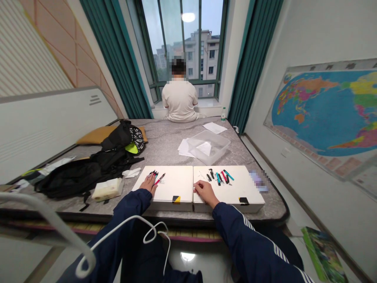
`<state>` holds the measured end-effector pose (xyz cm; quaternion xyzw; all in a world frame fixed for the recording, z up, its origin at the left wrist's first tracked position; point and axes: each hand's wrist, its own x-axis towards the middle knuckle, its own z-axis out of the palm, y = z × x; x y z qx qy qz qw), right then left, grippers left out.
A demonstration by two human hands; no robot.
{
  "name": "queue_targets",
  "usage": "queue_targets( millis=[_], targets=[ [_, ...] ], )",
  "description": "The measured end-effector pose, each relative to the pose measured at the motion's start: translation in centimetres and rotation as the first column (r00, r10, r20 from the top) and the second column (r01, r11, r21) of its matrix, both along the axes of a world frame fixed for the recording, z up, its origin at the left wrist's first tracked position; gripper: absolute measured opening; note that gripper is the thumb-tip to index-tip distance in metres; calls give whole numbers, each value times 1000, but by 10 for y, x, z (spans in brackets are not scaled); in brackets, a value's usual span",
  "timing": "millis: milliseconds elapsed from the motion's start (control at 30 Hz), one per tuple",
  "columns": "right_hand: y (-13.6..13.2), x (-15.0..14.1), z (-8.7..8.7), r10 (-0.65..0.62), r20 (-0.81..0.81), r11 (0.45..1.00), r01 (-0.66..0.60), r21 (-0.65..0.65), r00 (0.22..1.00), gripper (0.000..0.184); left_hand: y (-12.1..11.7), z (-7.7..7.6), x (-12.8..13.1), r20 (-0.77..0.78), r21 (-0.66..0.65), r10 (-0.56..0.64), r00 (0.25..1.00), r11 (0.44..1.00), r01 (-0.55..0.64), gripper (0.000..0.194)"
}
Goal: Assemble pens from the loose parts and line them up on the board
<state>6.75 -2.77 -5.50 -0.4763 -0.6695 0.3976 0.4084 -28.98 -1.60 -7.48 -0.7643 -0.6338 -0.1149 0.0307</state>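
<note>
Two white flat boxes lie side by side on a grey mattress (165,137), each with a black-and-yellow tab at its front edge. My left hand (149,184) rests on the left box (173,192), its fingertips at a bunch of dark pens (153,174). A red pen (160,179) lies just right of those fingers. My right hand (204,191) lies on the right box (232,192) near its left edge, holding nothing. Several pens in teal, red and black (219,177) are spread beyond it, out of reach of its fingers.
A person (179,98) sits at the far end facing the window. Nearby stand a transparent plastic tub (218,147) and loose papers (185,147). A black backpack (73,181) and a tissue pack (107,189) lie left of the boxes. A white cable (129,225) hangs near my body.
</note>
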Motion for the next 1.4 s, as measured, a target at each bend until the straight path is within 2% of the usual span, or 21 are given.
queue_targets(
  millis=[167,300,400,500,667,833,1033,1167,1300,1400],
  targets=[
    [1,0,-2,-1,-23,1000,1,-19,1000,28,1,-9,-3,54,-37,70,996,997,-68,61],
    [1,0,-4,1,-41,1000,-1,-20,999,27,1,-19,-6,68,-48,182,981,983,-179,60],
    [2,-1,-5,7,-52,999,-9,-32,999,27,4,-25,-7,116,5,143,983,990,-144,59],
    [3,-1,-7,6,-47,999,-7,-31,999,28,10,-30,-10,192,60,90,977,993,-103,50],
    [4,-1,-8,-5,-28,999,4,-33,1000,27,14,-34,-14,231,68,94,968,991,-112,34],
    [4,-1,-8,-5,-27,999,4,-44,1000,27,6,-23,-9,176,5,113,978,993,-115,43],
    [3,-1,-6,-7,-31,999,5,-38,1000,27,-17,2,11,-9,-148,244,970,959,-243,59],
    [2,-1,-4,-10,-43,999,8,-40,999,27,-22,14,18,-68,-164,282,957,943,-290,61],
    [1,-1,-2,-11,-62,998,7,-56,998,27,-20,20,20,-53,-169,350,935,920,-354,62],
    [1,-1,0,-14,-69,997,9,-75,998,27,-18,21,34,20,-138,323,946,938,-317,64]
  ],
)
